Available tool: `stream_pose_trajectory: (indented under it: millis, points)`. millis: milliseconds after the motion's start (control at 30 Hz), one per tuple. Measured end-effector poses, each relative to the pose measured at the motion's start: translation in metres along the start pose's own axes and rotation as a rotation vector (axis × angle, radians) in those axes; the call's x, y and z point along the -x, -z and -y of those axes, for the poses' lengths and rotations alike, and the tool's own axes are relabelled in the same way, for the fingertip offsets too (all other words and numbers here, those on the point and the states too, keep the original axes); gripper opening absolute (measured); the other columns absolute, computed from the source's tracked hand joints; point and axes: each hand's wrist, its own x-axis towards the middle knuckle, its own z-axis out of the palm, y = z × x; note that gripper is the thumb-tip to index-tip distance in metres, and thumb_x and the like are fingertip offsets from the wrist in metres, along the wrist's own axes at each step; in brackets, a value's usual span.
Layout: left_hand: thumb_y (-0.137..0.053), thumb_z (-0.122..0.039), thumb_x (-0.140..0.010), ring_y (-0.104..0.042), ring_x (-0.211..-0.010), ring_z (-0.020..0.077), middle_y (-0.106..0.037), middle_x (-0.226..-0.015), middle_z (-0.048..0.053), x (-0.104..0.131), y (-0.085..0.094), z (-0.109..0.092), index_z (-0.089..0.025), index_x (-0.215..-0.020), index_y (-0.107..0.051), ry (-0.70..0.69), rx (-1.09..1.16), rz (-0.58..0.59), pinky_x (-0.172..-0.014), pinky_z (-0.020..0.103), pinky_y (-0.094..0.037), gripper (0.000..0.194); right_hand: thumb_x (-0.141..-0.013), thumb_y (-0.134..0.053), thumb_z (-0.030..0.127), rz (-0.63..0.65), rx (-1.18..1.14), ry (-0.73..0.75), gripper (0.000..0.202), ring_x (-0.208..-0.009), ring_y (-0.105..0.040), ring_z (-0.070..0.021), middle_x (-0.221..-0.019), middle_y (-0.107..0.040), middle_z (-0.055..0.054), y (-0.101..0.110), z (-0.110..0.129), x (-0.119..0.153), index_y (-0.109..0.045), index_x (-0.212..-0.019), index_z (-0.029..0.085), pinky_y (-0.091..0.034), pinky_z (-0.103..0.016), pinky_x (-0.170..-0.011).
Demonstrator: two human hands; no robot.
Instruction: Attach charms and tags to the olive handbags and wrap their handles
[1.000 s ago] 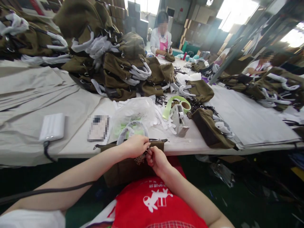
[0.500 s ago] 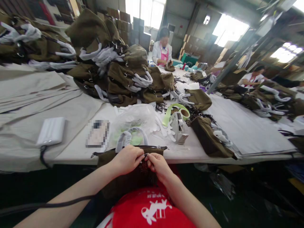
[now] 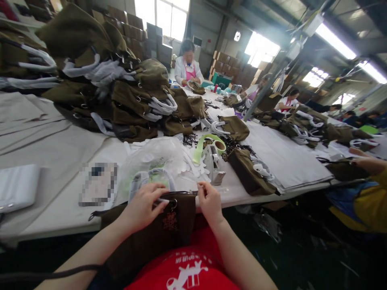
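Observation:
An olive-brown handbag (image 3: 145, 231) leans at the table's front edge against my red apron (image 3: 187, 268). My left hand (image 3: 148, 205) grips its top edge beside a metal ring (image 3: 173, 203), thumb in front and fingers over the rim. A reddish-brown ornament (image 3: 169, 221) hangs below the ring. My right hand (image 3: 209, 199) is closed in a pinch at the right end of the bag's zipper (image 3: 184, 192). The bag's wrapped handle (image 3: 140, 181) stands up behind my left hand.
A tape dispenser (image 3: 213, 163) with green tape, a clear plastic bag (image 3: 154, 155) and a phone (image 3: 99, 183) lie ahead. Another olive bag (image 3: 250, 171) sits right. Piled bags (image 3: 133, 104) rise behind. Co-workers sit beyond; a yellow sleeve (image 3: 371, 201) shows at right.
My hands were together at the ornament; the right has moved right to the zipper's end. The left has loosened and stays by the ring. The view has turned right.

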Motion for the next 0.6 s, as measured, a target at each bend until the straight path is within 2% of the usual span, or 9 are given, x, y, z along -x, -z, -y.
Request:
stream_pose_trajectory:
  millis: [33,100,200,333,433,533,600]
  points:
    - [-0.057,-0.036,-0.088,-0.058,-0.115,0.0288,-0.065,-0.123,0.011,0.000,0.002,-0.002,-0.021,-0.112,-0.066,-0.011,0.026,-0.097,-0.098,0.044,-0.045,0.030,-0.091,-0.050,0.029,-0.014,0.112,0.039,0.023,-0.077,-0.063,-0.0185,-0.085,-0.069,-0.005,0.006,-0.005,-0.010,-0.067,-0.101,0.018,-0.045,-0.029,-0.076]
    - [-0.057,-0.034,-0.089,-0.055,-0.120,0.0268,-0.061,-0.128,0.011,-0.002,0.007,-0.009,-0.020,-0.116,-0.063,-0.018,0.090,-0.269,-0.102,0.043,-0.045,0.031,-0.088,-0.053,0.023,0.069,0.334,0.047,0.023,-0.087,-0.064,-0.0201,-0.101,-0.069,-0.008,0.013,-0.016,-0.028,-0.067,-0.106,0.018,-0.045,-0.029,-0.081]
    - [-0.054,-0.030,-0.092,-0.060,-0.110,0.0217,-0.066,-0.114,0.009,-0.003,0.012,-0.022,-0.020,-0.105,-0.064,-0.029,0.192,-0.371,-0.096,0.038,-0.049,0.020,-0.084,-0.059,0.017,0.229,0.638,-0.024,0.031,-0.096,-0.064,-0.0224,-0.114,-0.066,-0.012,0.009,-0.029,-0.049,-0.067,-0.113,0.018,-0.045,-0.029,-0.082]
    - [-0.052,-0.027,-0.093,-0.064,-0.098,0.0174,-0.068,-0.105,0.006,-0.004,0.008,-0.036,-0.020,-0.100,-0.065,-0.050,0.312,-0.281,-0.088,0.031,-0.053,0.016,-0.086,-0.059,0.018,0.289,0.716,-0.036,0.018,-0.090,-0.066,-0.0221,-0.101,-0.070,-0.012,0.001,-0.039,-0.061,-0.074,-0.094,0.018,-0.044,-0.028,-0.077]
    - [-0.051,-0.026,-0.093,-0.064,-0.097,0.0175,-0.069,-0.104,0.006,-0.010,0.000,-0.042,-0.020,-0.100,-0.065,-0.053,0.313,-0.189,-0.089,0.031,-0.052,0.017,-0.087,-0.059,0.021,0.287,0.701,-0.014,0.017,-0.088,-0.066,-0.0223,-0.093,-0.071,-0.011,0.002,-0.042,-0.064,-0.076,-0.085,0.018,-0.044,-0.028,-0.077]
    - [-0.052,-0.027,-0.092,-0.063,-0.107,0.0213,-0.068,-0.115,0.008,-0.023,-0.011,-0.049,-0.020,-0.110,-0.065,-0.075,0.209,-0.056,-0.097,0.036,-0.050,0.024,-0.086,-0.062,0.021,0.281,0.664,0.015,0.016,-0.088,-0.067,-0.0231,-0.092,-0.072,-0.011,0.005,-0.044,-0.065,-0.077,-0.086,0.018,-0.046,-0.029,-0.079]
    - [-0.052,-0.029,-0.092,-0.059,-0.117,0.0247,-0.065,-0.127,0.010,-0.035,-0.022,-0.057,-0.019,-0.119,-0.064,-0.099,0.114,0.048,-0.104,0.040,-0.046,0.031,-0.085,-0.063,0.021,0.271,0.636,0.033,0.019,-0.094,-0.067,-0.0226,-0.100,-0.072,-0.011,0.012,-0.045,-0.063,-0.076,-0.098,0.018,-0.046,-0.028,-0.083]
